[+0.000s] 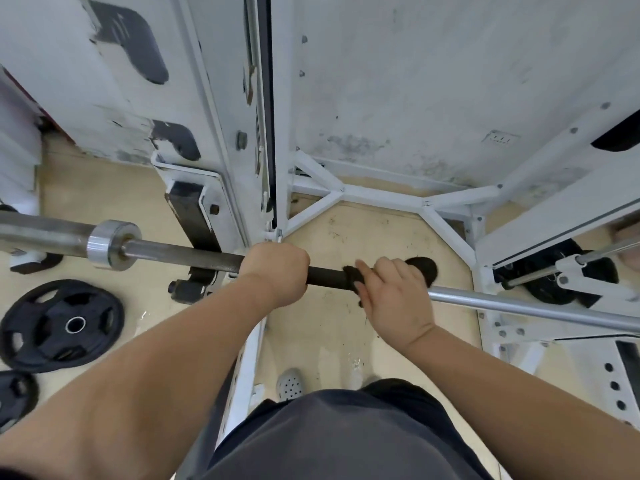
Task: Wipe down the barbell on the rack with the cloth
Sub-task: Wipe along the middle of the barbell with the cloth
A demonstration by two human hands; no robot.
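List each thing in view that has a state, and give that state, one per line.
barbell: resting across the rack, unloaded, no plates on the near sleeve
cloth: dark, wrapped around the bar under the right hand
left hand: closed around the bar
right hand: pressing the cloth to the bar
weight plates: lying flat on the floor

No readable text, brand or number anywhere in your view. Your plate (62, 325) on the floor has raised marks round its face, too blurred to read. A small plaque (501, 137) on the wall carries dark marks, not legible. The barbell (180, 251), its collar and the rack (381, 194) show no label you can make out
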